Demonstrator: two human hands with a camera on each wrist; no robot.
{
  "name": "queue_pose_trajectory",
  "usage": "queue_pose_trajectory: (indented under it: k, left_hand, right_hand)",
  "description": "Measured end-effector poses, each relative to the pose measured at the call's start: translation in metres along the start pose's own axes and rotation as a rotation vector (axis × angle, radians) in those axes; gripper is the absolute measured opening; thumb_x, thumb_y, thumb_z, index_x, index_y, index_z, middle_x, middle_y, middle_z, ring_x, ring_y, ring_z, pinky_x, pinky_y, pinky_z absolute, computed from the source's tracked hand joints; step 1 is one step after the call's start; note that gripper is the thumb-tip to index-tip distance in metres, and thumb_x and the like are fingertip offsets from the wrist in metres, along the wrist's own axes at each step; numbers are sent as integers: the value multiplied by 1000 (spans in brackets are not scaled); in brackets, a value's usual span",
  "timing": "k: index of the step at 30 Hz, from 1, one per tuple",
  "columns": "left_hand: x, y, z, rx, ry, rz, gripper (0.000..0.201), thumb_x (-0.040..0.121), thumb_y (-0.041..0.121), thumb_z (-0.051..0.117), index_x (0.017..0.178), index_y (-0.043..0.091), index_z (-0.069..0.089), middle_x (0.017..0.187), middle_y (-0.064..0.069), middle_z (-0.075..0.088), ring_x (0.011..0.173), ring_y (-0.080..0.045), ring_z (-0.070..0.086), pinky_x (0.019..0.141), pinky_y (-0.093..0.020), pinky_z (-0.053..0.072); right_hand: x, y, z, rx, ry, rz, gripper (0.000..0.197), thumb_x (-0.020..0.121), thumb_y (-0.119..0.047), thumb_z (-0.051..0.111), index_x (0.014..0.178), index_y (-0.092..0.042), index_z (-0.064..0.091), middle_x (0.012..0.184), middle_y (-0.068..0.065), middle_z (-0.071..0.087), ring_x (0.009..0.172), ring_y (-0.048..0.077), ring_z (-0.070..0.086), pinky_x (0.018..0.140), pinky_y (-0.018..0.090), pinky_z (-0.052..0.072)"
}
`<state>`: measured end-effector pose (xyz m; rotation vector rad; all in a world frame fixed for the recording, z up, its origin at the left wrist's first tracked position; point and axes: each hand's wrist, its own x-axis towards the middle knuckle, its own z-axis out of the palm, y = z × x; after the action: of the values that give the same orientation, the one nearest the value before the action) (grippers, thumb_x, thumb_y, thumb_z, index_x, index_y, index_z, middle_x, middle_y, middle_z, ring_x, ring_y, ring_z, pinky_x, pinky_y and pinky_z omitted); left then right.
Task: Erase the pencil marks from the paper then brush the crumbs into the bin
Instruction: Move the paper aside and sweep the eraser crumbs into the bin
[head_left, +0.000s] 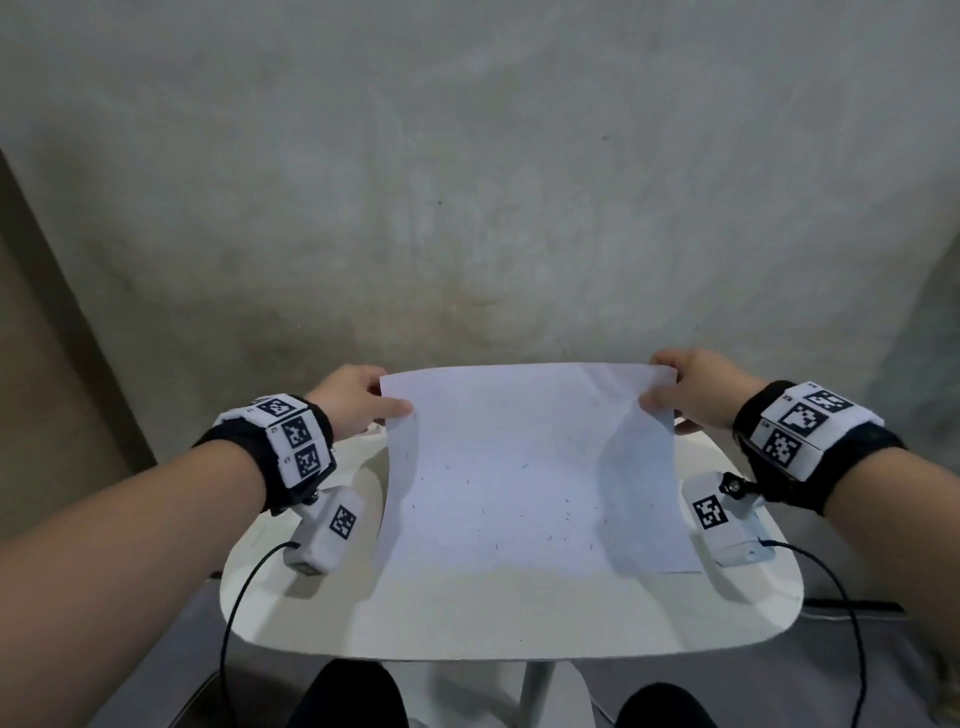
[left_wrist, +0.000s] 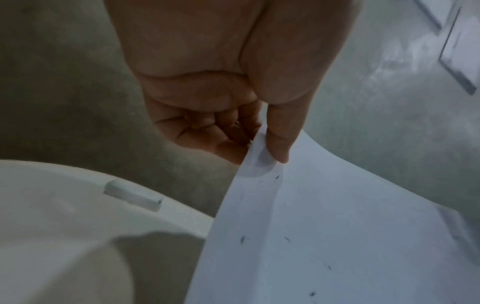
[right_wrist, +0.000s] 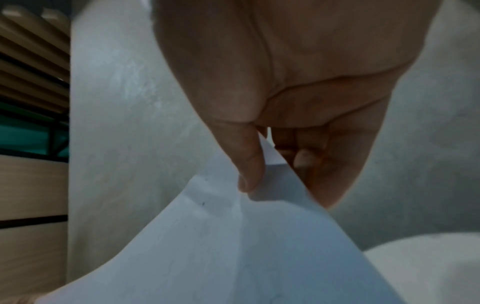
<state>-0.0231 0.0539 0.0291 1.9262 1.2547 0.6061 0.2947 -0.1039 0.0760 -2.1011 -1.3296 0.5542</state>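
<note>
A white sheet of paper (head_left: 524, 467) is held up over the small white table (head_left: 509, 618), sagging in the middle, its near edge low by the tabletop. Dark eraser crumbs (head_left: 566, 519) are scattered over its lower half. My left hand (head_left: 363, 397) pinches the far left corner between thumb and fingers, and in the left wrist view the thumb (left_wrist: 279, 139) lies on top of the paper (left_wrist: 324, 236). My right hand (head_left: 680, 392) pinches the far right corner, with the thumb (right_wrist: 246, 164) on top of the paper (right_wrist: 233, 257). A white eraser (left_wrist: 132, 195) lies on the table to the left.
A grey concrete wall (head_left: 467, 182) stands just behind the table. My knees (head_left: 353, 691) are under the near edge. Cables (head_left: 234, 613) hang from both wrist cameras. Wooden slats (right_wrist: 28, 61) show at the left in the right wrist view. No bin is in view.
</note>
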Motion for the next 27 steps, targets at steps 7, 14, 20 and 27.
queue_pose_trajectory:
  k: [7,14,20,27]
  left_hand:
    - [-27,36,-23,-220,61,171,14,91,-1,65,88,13,64,73,7,69,56,3,61,50,-8,42]
    - [-37,51,-38,-182,104,282,12,90,5,68,85,14,62,67,11,68,55,4,57,50,-10,40]
    - [-42,16,-12,-115,5,181,16,90,7,69,97,22,70,93,9,76,81,-5,70,73,-23,51]
    - [-40,13,-8,-48,4,186,17,91,10,69,94,26,68,93,13,72,68,9,64,60,-10,44]
  right_hand:
    - [-22,-26,-33,10,96,-145,13,88,-3,60,78,-11,57,82,15,64,72,26,60,69,40,58]
    - [-37,-40,-50,61,161,-225,10,89,-5,62,83,-10,58,88,15,67,78,28,62,66,35,57]
    - [-33,-2,-21,102,78,-100,16,86,-5,67,90,-20,63,85,2,68,81,25,64,68,36,56]
    - [-27,17,-10,61,26,-48,15,87,-4,66,101,-11,65,82,-2,67,73,15,62,58,26,51]
